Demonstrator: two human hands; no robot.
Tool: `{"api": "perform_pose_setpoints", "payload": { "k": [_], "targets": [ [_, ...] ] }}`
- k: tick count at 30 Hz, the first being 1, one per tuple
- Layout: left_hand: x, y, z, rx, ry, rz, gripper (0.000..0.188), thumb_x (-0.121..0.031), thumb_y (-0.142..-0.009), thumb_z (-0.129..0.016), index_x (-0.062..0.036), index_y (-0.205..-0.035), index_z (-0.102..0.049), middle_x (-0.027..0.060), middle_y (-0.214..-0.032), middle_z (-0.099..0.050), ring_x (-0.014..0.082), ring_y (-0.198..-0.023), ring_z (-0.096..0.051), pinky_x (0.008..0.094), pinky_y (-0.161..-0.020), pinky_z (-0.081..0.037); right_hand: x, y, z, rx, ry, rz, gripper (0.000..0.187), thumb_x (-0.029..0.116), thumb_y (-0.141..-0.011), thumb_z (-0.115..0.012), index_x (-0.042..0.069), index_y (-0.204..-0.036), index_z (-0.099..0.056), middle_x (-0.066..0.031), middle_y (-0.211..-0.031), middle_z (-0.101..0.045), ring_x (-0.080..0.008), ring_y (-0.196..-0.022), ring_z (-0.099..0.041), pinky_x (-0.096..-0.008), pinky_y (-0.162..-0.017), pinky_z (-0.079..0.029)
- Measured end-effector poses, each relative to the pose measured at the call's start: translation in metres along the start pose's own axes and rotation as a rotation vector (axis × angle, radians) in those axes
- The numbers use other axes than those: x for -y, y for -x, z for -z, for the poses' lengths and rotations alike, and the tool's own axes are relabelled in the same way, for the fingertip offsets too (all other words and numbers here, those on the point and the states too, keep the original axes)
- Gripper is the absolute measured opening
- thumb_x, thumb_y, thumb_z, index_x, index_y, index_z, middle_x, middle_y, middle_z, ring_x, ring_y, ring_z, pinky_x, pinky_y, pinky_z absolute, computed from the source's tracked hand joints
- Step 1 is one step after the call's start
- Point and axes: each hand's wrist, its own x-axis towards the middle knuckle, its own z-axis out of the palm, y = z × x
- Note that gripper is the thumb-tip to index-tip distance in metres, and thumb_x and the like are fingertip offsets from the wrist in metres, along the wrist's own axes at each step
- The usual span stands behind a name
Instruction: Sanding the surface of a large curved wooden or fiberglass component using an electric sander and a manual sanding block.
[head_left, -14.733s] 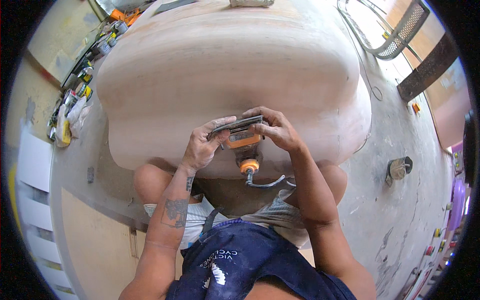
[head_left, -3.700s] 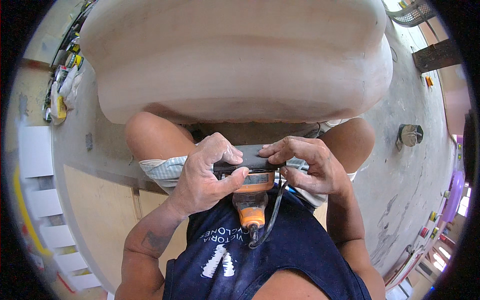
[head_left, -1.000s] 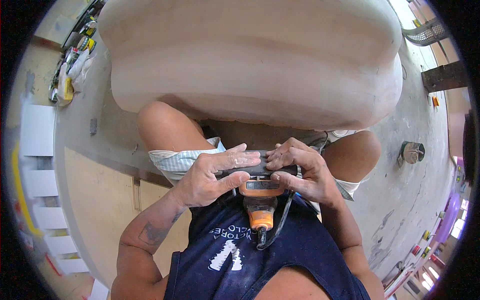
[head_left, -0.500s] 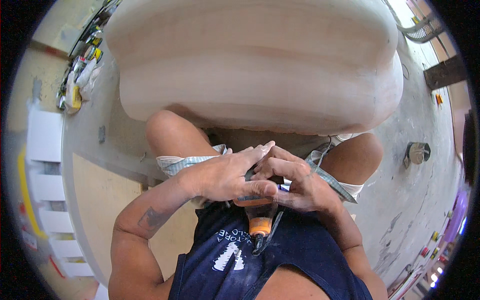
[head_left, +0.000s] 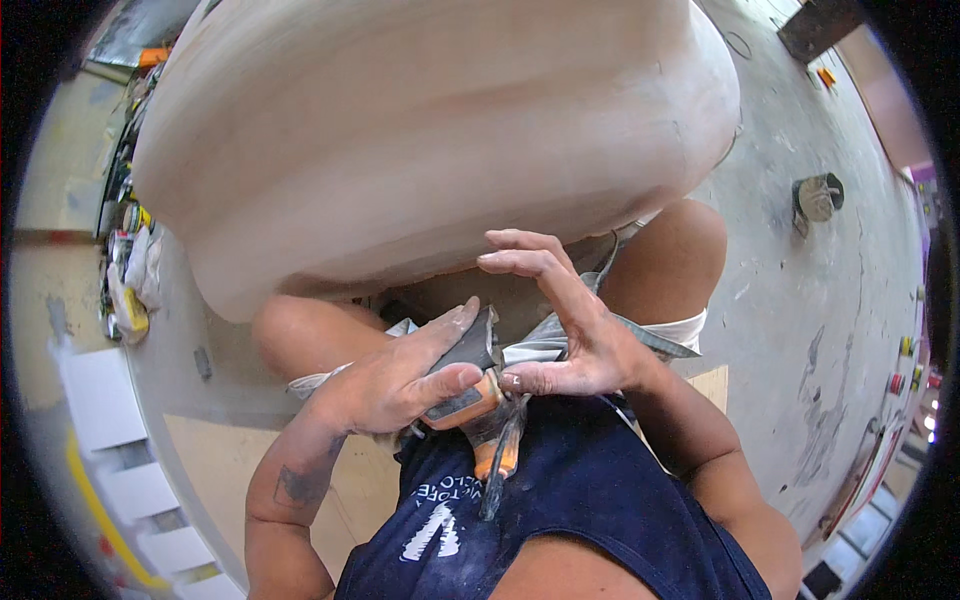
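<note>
An orange and dark electric sander (head_left: 478,402) rests in my lap against the navy shirt, its cord end toward my belly. Dark grey sandpaper (head_left: 472,346) covers its upturned pad. My left hand (head_left: 405,375) holds the sander from the left, with fingers over the sandpaper and thumb across the body. To the right, my right hand (head_left: 580,335) is spread open, fingers raised off the pad. Its thumb is close to the sander's edge; whether it touches I cannot tell. Ahead of my knees looms a large pale, smooth curved form (head_left: 430,150).
A stained can (head_left: 818,198) stands on the grey floor at right. Plastic bags and tins (head_left: 130,285) line the left side. A wooden board (head_left: 215,455) lies beneath me, and white panels (head_left: 105,400) are at far left. A dark beam (head_left: 818,30) shows at upper right.
My right hand has opened and its fingers have lifted off the pad. The left hand stays on the sander. My view has turned, shifting the pale form leftward and tilting it.
</note>
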Motion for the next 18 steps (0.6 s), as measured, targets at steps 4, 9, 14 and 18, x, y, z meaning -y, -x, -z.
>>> {"api": "perform_pose_setpoints", "payload": {
  "k": [4, 9, 14, 18],
  "targets": [
    [0.001, -0.003, 0.000, 0.016, -0.090, -0.013, 0.102, -0.070, -0.101, -0.042, 0.0177, -0.153, -0.031, 0.0392, -0.158, -0.033, 0.0477, -0.150, -0.033, 0.0451, -0.125, -0.026, -0.015, 0.006, -0.007, 0.161, -0.107, -0.121, 0.114, 0.052, -0.075, -0.089, 0.005, -0.161, -0.029, -0.0237, -0.160, -0.033, -0.0386, -0.151, -0.033, -0.0513, -0.123, -0.028],
    [-0.004, -0.004, -0.003, 0.019, -0.105, 0.035, 0.099, -0.069, -0.101, -0.044, 0.0176, -0.149, -0.038, 0.0400, -0.154, -0.040, 0.0492, -0.147, -0.038, 0.0468, -0.123, -0.030, -0.030, 0.019, -0.029, 0.247, -0.320, -0.159, 0.111, 0.054, -0.082, -0.084, -0.002, -0.159, -0.026, -0.0280, -0.157, -0.036, -0.0420, -0.149, -0.035, -0.0494, -0.123, -0.030],
    [-0.001, -0.004, -0.004, -0.001, -0.110, 0.019, 0.094, -0.068, -0.101, -0.045, 0.0156, -0.143, -0.045, 0.0377, -0.145, -0.049, 0.0487, -0.137, -0.049, 0.0478, -0.116, -0.038, -0.035, 0.027, -0.035, 0.144, -0.279, -0.098, 0.100, 0.050, -0.083, -0.083, 0.006, -0.158, -0.034, -0.0273, -0.154, -0.039, -0.0422, -0.149, -0.034, -0.0497, -0.122, -0.031],
    [-0.010, -0.004, -0.004, 0.018, -0.075, 0.038, 0.090, -0.068, -0.101, -0.045, 0.0117, -0.143, -0.047, 0.0343, -0.141, -0.052, 0.0474, -0.132, -0.052, 0.0475, -0.112, -0.041, -0.035, 0.034, -0.040, 0.131, -0.263, -0.097, 0.094, 0.048, -0.084, -0.083, 0.008, -0.157, -0.038, -0.0250, -0.156, -0.037, -0.0404, -0.151, -0.033, -0.0519, -0.122, -0.030]
  ]
}}
